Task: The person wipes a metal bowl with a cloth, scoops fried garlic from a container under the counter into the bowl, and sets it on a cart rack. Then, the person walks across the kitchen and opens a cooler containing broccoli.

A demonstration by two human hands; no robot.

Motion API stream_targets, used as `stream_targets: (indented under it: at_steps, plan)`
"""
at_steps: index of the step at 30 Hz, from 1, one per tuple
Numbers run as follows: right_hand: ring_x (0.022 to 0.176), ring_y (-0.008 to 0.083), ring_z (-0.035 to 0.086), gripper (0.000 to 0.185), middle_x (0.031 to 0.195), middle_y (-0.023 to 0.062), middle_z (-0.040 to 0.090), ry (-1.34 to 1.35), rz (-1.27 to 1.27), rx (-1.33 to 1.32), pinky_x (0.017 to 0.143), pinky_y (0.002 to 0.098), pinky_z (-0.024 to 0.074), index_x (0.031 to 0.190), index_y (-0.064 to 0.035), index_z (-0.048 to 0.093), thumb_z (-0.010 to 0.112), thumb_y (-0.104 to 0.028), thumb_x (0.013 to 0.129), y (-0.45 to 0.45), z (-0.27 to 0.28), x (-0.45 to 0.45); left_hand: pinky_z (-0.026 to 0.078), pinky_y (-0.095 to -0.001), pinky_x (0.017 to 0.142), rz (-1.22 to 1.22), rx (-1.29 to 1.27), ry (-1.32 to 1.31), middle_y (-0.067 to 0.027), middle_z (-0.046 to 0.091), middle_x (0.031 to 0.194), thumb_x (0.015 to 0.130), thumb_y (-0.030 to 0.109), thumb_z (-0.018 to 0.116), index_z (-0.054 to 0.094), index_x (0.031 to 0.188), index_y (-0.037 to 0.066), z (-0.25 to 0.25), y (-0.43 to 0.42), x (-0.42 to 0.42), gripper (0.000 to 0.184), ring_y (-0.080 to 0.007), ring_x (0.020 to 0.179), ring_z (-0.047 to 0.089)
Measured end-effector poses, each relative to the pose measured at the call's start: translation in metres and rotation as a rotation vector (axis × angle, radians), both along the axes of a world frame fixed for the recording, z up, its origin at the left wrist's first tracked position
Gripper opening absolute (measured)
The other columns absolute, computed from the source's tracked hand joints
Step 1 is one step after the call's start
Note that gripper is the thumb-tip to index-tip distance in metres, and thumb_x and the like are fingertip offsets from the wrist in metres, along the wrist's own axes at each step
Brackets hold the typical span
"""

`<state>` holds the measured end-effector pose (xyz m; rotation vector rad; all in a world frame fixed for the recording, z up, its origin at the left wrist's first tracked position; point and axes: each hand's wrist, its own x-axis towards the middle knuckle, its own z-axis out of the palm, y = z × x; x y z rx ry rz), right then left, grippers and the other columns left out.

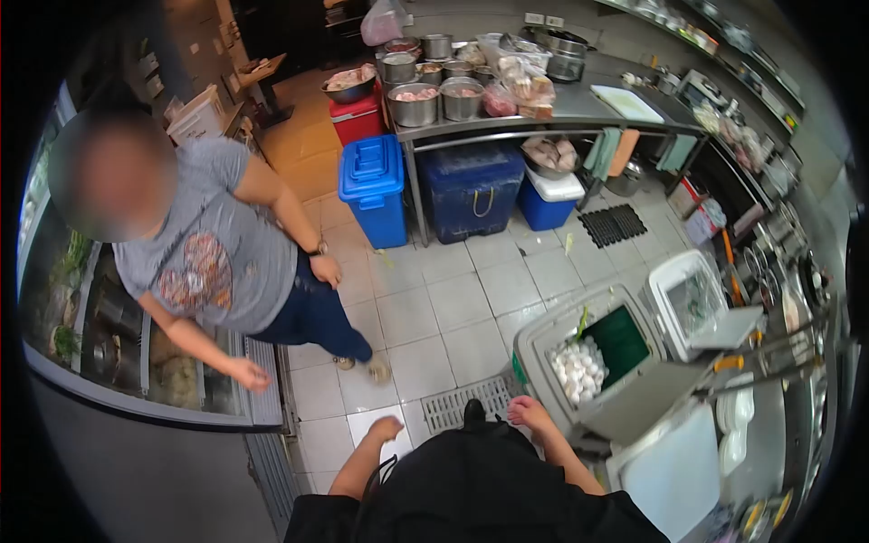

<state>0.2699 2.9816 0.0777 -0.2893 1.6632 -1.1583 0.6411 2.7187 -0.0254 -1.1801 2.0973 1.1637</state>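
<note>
My left hand [387, 428] hangs in front of my black apron, its fingers curled in and nothing visible in them. On the other side, my right hand [528, 414] has loosely bent fingers that stand apart, and it appears to hold nothing. It is nearest to a large grey bin [532, 348] with a raised lid. Inside the bin lie many white, rounded, egg-like pieces [579, 369], with a green leafy scrap [582, 321] among them. Neither hand touches the bin.
At the left a person in a grey T-shirt [213, 235] stands by a glass display fridge [100, 335]. Blue lidded bin [373, 195], dark blue cooler [471, 190] and steel counter [579, 104] with pots are ahead. A floor drain grate [448, 412] lies before me. White bin [697, 303] stands right.
</note>
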Motion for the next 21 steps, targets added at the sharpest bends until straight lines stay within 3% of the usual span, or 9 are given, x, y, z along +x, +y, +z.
stream_targets:
  at_steps: [1,2,3,5,7,10,12,15,21]
  plan:
    - [0.072,0.0153,0.064,0.015,0.086,0.0068,0.066,-0.055,0.071,-0.017,0.064,0.0283,0.0534,0.103,-0.0049,0.06,0.059,-0.017,0.094,-0.033,0.017,-0.015,0.052,-0.0451,0.069,0.048,0.09,-0.053,-0.0128,0.069,0.07,0.085,0.041,0.057,0.069,0.067,0.007,0.011,-0.001,-0.005,0.041,-0.0293,0.071,0.067]
    - [0.075,0.0161,0.065,0.017,0.091,0.0072,0.067,-0.118,0.138,-0.029,0.066,0.0287,0.0545,0.107,-0.005,0.06,0.059,-0.018,0.095,-0.066,0.026,-0.027,0.052,-0.0476,0.07,0.061,0.052,-0.02,-0.0163,0.069,0.076,0.085,0.038,0.057,0.07,0.073,0.005,0.018,-0.002,-0.002,0.038,-0.0329,0.075,0.067]
    - [0.075,0.0161,0.065,0.017,0.091,0.0072,0.067,-0.129,0.152,-0.02,0.066,0.0287,0.0545,0.107,-0.005,0.06,0.059,-0.018,0.095,-0.101,0.031,-0.039,0.052,-0.0482,0.076,0.035,-0.031,0.043,-0.0193,0.07,0.088,0.086,0.035,0.055,0.071,0.077,0.004,-0.01,-0.005,0.011,0.036,-0.0353,0.085,0.067]
    - [0.082,0.0169,0.066,0.022,0.097,0.0077,0.067,-0.094,0.341,-0.038,0.07,0.0291,0.0547,0.112,-0.0046,0.059,0.057,-0.02,0.096,-0.17,0.036,-0.064,0.051,-0.0482,0.083,-0.088,-0.058,-0.087,-0.0214,0.068,0.099,0.088,0.033,0.052,0.072,0.085,0.005,0.017,-0.012,0.014,0.035,-0.0383,0.095,0.065]
    - [0.085,0.0164,0.065,0.025,0.1,0.0073,0.067,-0.092,0.455,-0.078,0.072,0.0296,0.0543,0.116,-0.0048,0.058,0.056,-0.021,0.097,-0.247,0.061,-0.078,0.049,-0.047,0.092,0.264,-0.093,-0.117,-0.0212,0.067,0.108,0.091,0.036,0.05,0.07,0.1,0.005,-0.031,0.009,0.033,0.037,-0.0382,0.105,0.062]
    - [0.086,0.0164,0.065,0.026,0.102,0.007,0.066,-0.064,0.57,-0.118,0.071,0.0305,0.0544,0.117,-0.0051,0.058,0.055,-0.022,0.097,-0.365,0.074,-0.08,0.05,-0.0467,0.088,0.402,0.027,-0.172,-0.021,0.067,0.106,0.091,0.036,0.052,0.069,0.1,0.005,-0.023,0.013,0.033,0.036,-0.0366,0.101,0.063]
    - [0.08,0.0154,0.064,0.027,0.097,0.0066,0.066,-0.058,0.68,-0.156,0.064,0.029,0.0533,0.112,-0.0047,0.059,0.057,-0.027,0.097,-0.441,0.066,-0.075,0.05,-0.0466,0.086,0.477,0.062,-0.176,-0.0209,0.068,0.105,0.091,0.035,0.053,0.069,0.1,0.005,-0.018,-0.004,0.02,0.036,-0.0354,0.098,0.064]
    - [0.087,0.0178,0.066,0.027,0.102,0.0079,0.066,-0.071,0.793,-0.056,0.07,0.0308,0.0547,0.118,-0.0047,0.058,0.054,-0.021,0.097,-0.534,0.063,-0.07,0.051,-0.0463,0.082,0.604,0.077,-0.161,-0.0207,0.068,0.103,0.091,0.035,0.054,0.068,0.101,0.004,-0.008,-0.058,0.004,0.035,-0.0338,0.094,0.065]
    - [0.087,0.0212,0.068,0.027,0.105,0.0106,0.066,-0.103,0.893,0.011,0.07,0.0348,0.0564,0.118,-0.0059,0.058,0.054,-0.022,0.097,-0.672,0.082,-0.113,0.053,-0.0459,0.074,0.87,0.053,-0.077,-0.0203,0.068,0.1,0.09,0.035,0.057,0.067,0.101,0.004,0.011,-0.207,-0.01,0.034,-0.0304,0.085,0.067]
